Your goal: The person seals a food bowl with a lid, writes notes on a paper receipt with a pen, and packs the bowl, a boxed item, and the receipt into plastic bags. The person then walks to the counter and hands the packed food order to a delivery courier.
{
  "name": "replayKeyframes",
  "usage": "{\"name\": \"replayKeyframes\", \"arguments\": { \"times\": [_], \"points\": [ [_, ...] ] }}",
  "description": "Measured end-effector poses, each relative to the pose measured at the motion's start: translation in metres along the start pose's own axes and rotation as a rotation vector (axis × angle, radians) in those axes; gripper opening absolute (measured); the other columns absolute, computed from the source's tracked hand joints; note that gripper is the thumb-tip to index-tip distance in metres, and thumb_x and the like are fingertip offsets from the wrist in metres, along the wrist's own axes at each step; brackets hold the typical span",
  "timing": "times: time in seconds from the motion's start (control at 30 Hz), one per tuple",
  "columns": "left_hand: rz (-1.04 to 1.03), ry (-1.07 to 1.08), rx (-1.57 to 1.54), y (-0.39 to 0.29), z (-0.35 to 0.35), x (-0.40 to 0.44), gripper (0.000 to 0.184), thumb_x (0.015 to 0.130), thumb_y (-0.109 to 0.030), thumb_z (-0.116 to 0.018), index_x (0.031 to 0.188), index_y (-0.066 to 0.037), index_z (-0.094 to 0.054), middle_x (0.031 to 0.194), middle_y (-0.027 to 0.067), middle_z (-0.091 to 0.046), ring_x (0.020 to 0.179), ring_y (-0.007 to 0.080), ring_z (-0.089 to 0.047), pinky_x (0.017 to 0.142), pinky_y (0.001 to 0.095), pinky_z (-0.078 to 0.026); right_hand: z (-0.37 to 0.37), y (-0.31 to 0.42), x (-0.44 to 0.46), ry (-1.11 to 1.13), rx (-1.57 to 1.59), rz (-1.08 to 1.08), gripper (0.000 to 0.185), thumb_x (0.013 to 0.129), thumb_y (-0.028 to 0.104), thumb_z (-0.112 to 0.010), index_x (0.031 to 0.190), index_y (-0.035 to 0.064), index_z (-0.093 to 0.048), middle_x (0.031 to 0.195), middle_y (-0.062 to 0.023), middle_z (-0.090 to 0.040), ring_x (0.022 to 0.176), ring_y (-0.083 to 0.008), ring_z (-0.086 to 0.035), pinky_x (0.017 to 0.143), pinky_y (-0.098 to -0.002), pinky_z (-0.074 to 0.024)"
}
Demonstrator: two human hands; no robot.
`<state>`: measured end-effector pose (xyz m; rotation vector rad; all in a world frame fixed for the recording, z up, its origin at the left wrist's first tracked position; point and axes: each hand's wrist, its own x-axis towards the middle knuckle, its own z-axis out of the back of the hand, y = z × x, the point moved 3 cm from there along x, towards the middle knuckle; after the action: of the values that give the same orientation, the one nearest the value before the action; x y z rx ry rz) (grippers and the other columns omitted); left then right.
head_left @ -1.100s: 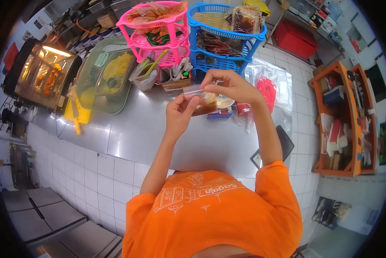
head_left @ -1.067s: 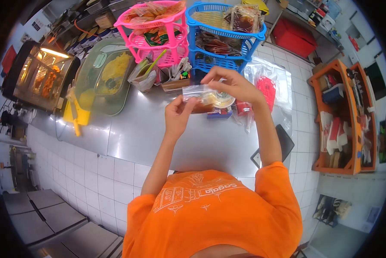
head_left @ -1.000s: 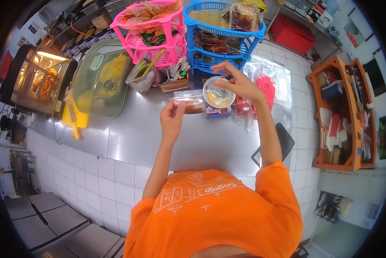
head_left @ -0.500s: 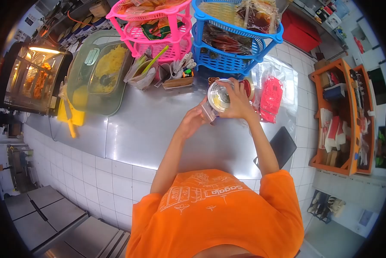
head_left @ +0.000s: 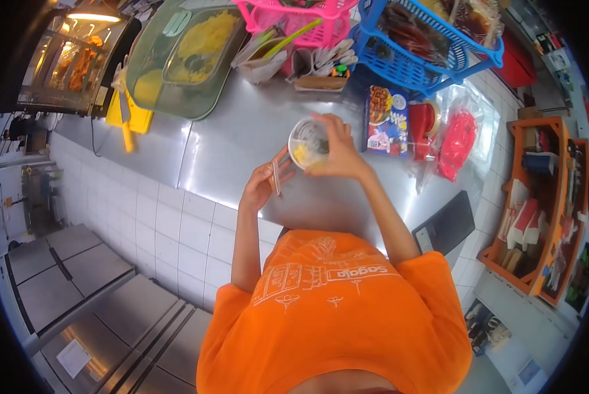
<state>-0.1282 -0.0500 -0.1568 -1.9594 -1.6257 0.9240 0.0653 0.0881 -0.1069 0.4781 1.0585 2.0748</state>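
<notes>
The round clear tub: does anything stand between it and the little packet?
Only the fingers of the left hand show between the packet and the tub in the right hand; no other object is visible there.

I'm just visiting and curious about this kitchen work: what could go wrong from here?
The right hand grips a clear tub; if it slips, the contents might spill. The left hand holds a small packet seen edge-on; it could drop or leak, though I can't tell whether it's sealed. Off to the left, the handle of the knife juts past the yellow board, so a passing arm might knock it.
</notes>
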Motion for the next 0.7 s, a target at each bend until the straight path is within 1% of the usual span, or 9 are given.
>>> {"name": "replayKeyframes", "arguments": {
  "times": [0.07, 0.17, 0.27, 0.37, 0.47, 0.57, 0.6, 0.67, 0.7],
  "points": [
    [-0.043, 0.018, -0.049, -0.003, -0.007, -0.005, 0.041, 0.090, -0.035, -0.057, 0.107, 0.001, -0.065, 0.160, 0.0213, -0.025, 0.147, 0.0409, -0.026, 0.116, 0.0570, -0.026, 0.013, -0.009, -0.001, -0.021, 0.219, 0.063, 0.121, 0.052, 0.033, -0.091, 0.153, 0.0171, -0.026, 0.150, -0.0187, -0.029, 0.139, -0.0413, -0.028, 0.114, -0.0515, -0.0253],
    [-0.059, 0.005, -0.048, -0.002, -0.005, -0.008, 0.041, 0.091, -0.037, -0.054, 0.109, -0.002, -0.066, 0.159, 0.0232, -0.027, 0.147, 0.0414, -0.027, 0.117, 0.0574, -0.023, 0.029, -0.030, -0.007, 0.050, 0.516, -0.091, 0.118, 0.062, 0.032, -0.089, 0.156, 0.0248, -0.018, 0.155, -0.0162, -0.027, 0.138, -0.0353, -0.032, 0.111, -0.0521, -0.0320],
    [-0.055, -0.012, 0.003, 0.001, 0.001, -0.007, 0.041, 0.090, -0.039, -0.056, 0.110, -0.005, -0.066, 0.158, 0.0226, -0.030, 0.147, 0.0411, -0.026, 0.117, 0.0571, -0.022, 0.041, -0.043, -0.015, 0.025, 0.932, -0.098, 0.110, 0.071, 0.023, -0.082, 0.157, 0.0148, -0.014, 0.157, -0.0170, -0.023, 0.144, -0.0365, -0.027, 0.116, -0.0476, -0.0253],
    [-0.040, -0.083, 0.105, -0.013, -0.011, -0.007, 0.029, 0.089, -0.039, -0.063, 0.080, -0.012, -0.067, 0.159, 0.0225, -0.027, 0.147, 0.0409, -0.025, 0.116, 0.0567, -0.025, 0.046, -0.049, -0.023, 0.042, 1.116, -0.101, 0.107, 0.074, 0.029, -0.079, 0.157, 0.0188, -0.013, 0.157, -0.0182, -0.024, 0.139, -0.0364, -0.036, 0.111, -0.0474, -0.0348],
    [-0.162, -0.111, 0.356, -0.021, -0.003, -0.008, 0.032, 0.091, -0.037, -0.064, 0.083, -0.007, -0.070, 0.148, 0.0233, -0.045, 0.138, 0.0363, -0.041, 0.114, 0.0515, -0.029, 0.052, -0.049, -0.033, 0.025, 1.197, -0.094, 0.106, 0.076, 0.035, -0.077, 0.158, 0.0198, -0.012, 0.157, -0.0190, -0.025, 0.136, -0.0367, -0.040, 0.109, -0.0483, -0.0400],
    [-0.110, -0.192, 0.634, -0.047, -0.040, -0.002, 0.031, 0.094, -0.030, -0.065, 0.089, -0.001, -0.073, 0.122, 0.0185, -0.066, 0.114, 0.0266, -0.061, 0.104, 0.0417, -0.042, 0.055, -0.052, -0.044, -0.004, 1.218, -0.096, 0.107, 0.076, 0.040, -0.077, 0.158, 0.0192, -0.011, 0.156, -0.0194, -0.026, 0.135, -0.0370, -0.043, 0.108, -0.0499, -0.0418],
    [-0.103, -0.185, 0.680, -0.048, -0.048, 0.005, 0.028, 0.095, -0.026, -0.064, 0.091, -0.001, -0.074, 0.116, 0.0142, -0.068, 0.104, 0.0222, -0.063, 0.096, 0.0373, -0.045, 0.056, -0.053, -0.047, -0.012, 1.223, -0.098, 0.107, 0.076, 0.041, -0.077, 0.158, 0.0190, -0.011, 0.156, -0.0195, -0.027, 0.134, -0.0370, -0.043, 0.107, -0.0505, -0.0422],
    [-0.093, -0.172, 0.774, -0.046, -0.062, 0.027, 0.022, 0.097, -0.019, -0.063, 0.097, -0.001, -0.076, 0.102, 0.0055, -0.072, 0.084, 0.0136, -0.067, 0.081, 0.0283, -0.052, 0.057, -0.049, -0.053, -0.068, 1.231, -0.131, 0.110, 0.072, 0.047, -0.080, 0.156, 0.0138, -0.018, 0.154, -0.0186, -0.033, 0.134, -0.0369, -0.046, 0.107, -0.0510, -0.0442],
    [-0.102, -0.176, 0.800, -0.043, -0.068, 0.041, 0.022, 0.096, -0.021, -0.065, 0.096, -0.002, -0.076, 0.096, 0.0038, -0.071, 0.080, 0.0135, -0.067, 0.079, 0.0278, -0.051, 0.057, -0.047, -0.054, -0.092, 1.237, -0.144, 0.112, 0.070, 0.051, -0.082, 0.155, 0.0112, -0.021, 0.153, -0.0181, -0.036, 0.133, -0.0369, -0.047, 0.106, -0.0513, -0.0452]
  ]
}}
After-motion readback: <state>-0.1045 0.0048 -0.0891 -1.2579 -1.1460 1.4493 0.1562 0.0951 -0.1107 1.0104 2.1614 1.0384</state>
